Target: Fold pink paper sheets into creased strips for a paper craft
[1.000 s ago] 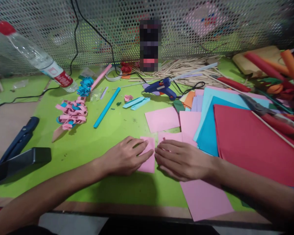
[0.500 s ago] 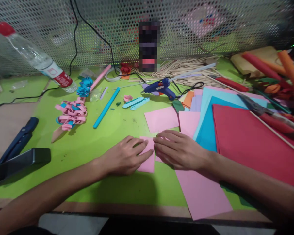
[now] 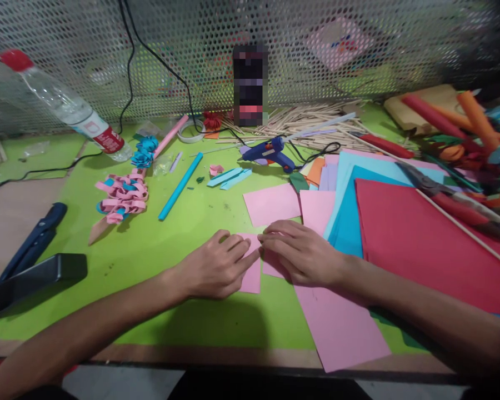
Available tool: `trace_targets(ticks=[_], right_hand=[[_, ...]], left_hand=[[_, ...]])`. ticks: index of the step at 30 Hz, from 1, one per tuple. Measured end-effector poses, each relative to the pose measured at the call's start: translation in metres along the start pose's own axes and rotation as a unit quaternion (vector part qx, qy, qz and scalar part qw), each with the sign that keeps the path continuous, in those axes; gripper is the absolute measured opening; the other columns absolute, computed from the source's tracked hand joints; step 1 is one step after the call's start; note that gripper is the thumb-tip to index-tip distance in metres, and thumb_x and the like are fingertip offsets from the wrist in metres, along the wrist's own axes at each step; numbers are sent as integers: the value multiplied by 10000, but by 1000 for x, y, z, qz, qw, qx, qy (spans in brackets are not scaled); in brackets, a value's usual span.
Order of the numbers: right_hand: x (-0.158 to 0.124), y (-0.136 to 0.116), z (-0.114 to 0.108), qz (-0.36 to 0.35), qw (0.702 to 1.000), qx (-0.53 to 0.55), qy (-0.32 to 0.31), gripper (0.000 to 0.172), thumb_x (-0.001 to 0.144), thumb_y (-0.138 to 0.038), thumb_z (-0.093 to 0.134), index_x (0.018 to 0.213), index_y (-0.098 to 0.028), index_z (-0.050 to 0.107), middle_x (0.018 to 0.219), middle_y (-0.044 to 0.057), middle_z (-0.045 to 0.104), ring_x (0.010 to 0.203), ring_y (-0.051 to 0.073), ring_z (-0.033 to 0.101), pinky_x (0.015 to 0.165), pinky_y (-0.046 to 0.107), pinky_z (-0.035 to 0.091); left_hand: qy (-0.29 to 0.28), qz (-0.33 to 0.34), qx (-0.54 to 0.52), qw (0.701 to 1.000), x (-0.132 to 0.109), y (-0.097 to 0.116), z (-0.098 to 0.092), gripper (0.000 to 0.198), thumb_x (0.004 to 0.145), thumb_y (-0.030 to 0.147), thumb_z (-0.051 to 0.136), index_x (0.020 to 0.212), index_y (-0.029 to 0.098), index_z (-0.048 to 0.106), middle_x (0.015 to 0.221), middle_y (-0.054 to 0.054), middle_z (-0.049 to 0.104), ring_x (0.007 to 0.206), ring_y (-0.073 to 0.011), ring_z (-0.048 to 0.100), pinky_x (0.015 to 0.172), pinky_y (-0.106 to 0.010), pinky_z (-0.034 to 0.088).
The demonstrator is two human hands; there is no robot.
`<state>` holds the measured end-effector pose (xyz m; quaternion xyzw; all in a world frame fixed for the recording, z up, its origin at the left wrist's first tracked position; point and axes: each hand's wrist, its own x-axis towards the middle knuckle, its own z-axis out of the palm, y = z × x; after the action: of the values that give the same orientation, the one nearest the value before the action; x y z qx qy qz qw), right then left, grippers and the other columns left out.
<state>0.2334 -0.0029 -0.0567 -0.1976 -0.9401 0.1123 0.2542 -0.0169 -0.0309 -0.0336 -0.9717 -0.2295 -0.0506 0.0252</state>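
Two small pink paper pieces lie side by side on the green tabletop, a narrow gap between them. My left hand point(image 3: 219, 265) rests on the left pink paper piece point(image 3: 252, 276), its fingers curled, thumb and forefinger meeting at the paper's right edge. Over the right pink paper piece point(image 3: 273, 265) is my right hand point(image 3: 302, 250), with its fingers bent together and their tips at the gap, touching the left fingertips. The palms hide much of both pieces. Behind the hands is a pink paper rectangle point(image 3: 271, 204), and a longer pink sheet point(image 3: 341, 333) extends under my right wrist.
Red sheets point(image 3: 433, 239) are stacked over blue ones at right, with pliers point(image 3: 445, 194) on top. A glue gun point(image 3: 266, 153) lies before wooden sticks point(image 3: 312, 122). At left are a water bottle point(image 3: 73, 111), a pink-and-blue paper craft point(image 3: 123, 194) and a stapler point(image 3: 35, 239).
My fingertips have come together at the gap, and the right hand's fingers are more bent. The whole view has shifted slightly.
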Motion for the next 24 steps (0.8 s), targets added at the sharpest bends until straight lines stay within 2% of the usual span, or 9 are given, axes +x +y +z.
trace_targets(ticks=[3,6,9,11,13,16,18,21,24], right_hand=[[-1,0,2,-7,1000,-11,5,217,937,-162,508,1131,-113,590,1027,124,678,1043,250,600,905,444,541],[0,0,2,-16,1000,-18,10,195,934,-159,514,1105,-117,598,1016,113,690,1024,243,609,911,446,538],[1,0,1,-27,999,-23,21,187,926,-143,523,1093,-105,601,1012,113,701,1003,239,617,909,439,540],[2,-1,1,-32,999,-28,28,187,927,-141,535,1097,-103,604,1021,115,704,994,234,625,910,429,540],[2,-1,1,-36,999,-30,26,199,936,-154,546,1120,-107,606,1032,111,706,1011,229,628,921,421,538],[1,-2,3,-33,999,-32,21,256,943,-179,565,1185,-106,601,1037,108,701,1042,230,621,924,420,539],[0,-1,4,-28,999,-37,11,278,943,-173,563,1209,-100,599,1031,111,697,1037,234,620,923,430,542],[0,-1,5,-26,999,-36,-11,252,948,-161,542,1183,-108,617,1033,114,692,1042,240,619,949,452,536],[1,-1,6,-30,999,-23,11,240,952,-154,534,1173,-110,617,1116,123,685,1128,248,599,975,448,533]], left_hand=[[32,48,12,998,-5,8,0,315,942,202,488,1214,87,598,1098,-133,637,989,-238,561,851,-393,440],[49,118,5,992,-10,19,-2,273,960,225,480,1106,78,659,1050,-131,654,931,-218,568,778,-360,460],[75,174,-38,981,-14,29,-3,210,953,249,532,929,121,697,1049,-122,666,921,-217,577,682,-344,462],[94,181,-75,976,-14,33,-2,172,947,249,565,884,153,692,1052,-98,680,915,-198,586,695,-331,478],[109,134,-91,981,-13,33,1,188,955,301,568,960,157,688,1089,-97,687,961,-202,598,793,-347,508],[113,12,-72,991,-9,31,6,450,963,480,516,1173,99,633,1216,-161,653,1139,-290,583,947,-445,500],[101,-32,-63,992,-8,28,8,527,959,526,495,1217,80,605,1245,-180,639,1186,-320,574,979,-480,493],[96,-48,-72,992,-8,25,6,387,953,408,530,1163,97,626,1172,-147,674,1139,-289,609,970,-453,511],[94,-65,-94,989,-8,22,2,280,916,259,540,1129,106,638,1118,-123,684,1095,-267,621,941,-419,529]])
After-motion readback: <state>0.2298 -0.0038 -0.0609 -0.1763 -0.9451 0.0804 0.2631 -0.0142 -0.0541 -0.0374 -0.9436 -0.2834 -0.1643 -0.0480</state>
